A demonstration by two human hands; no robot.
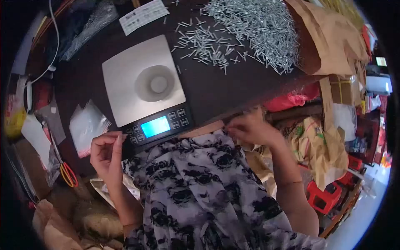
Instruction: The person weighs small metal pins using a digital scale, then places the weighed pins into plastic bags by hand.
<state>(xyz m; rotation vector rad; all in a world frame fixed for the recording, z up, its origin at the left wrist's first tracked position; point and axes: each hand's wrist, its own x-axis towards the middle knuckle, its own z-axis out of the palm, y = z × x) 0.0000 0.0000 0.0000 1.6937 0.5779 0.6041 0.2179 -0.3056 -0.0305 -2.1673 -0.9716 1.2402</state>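
A digital kitchen scale (121, 79) with a silver plate and a lit blue display lies on the dark table. On its plate stands a small round grey cup (155, 83), whose inside looks empty. My left hand (107, 156) is by the scale's near left corner, thumb and forefinger pinched together; anything between them is too small to name. At the table's front edge, close to the patterned dress (200, 179), my right hand (252, 129) has its fingers curled in; what they hold, if anything, is hidden. A big pile of screws (258, 29) lies beyond the scale.
Clear plastic bags (87, 125) lie left of the scale. Scissors (66, 173) with orange-red handles sit at the far left. Brown paper (329, 33) borders the screw pile on the right. A printed white label (143, 16) lies behind the scale. A red stool (325, 193) stands lower right.
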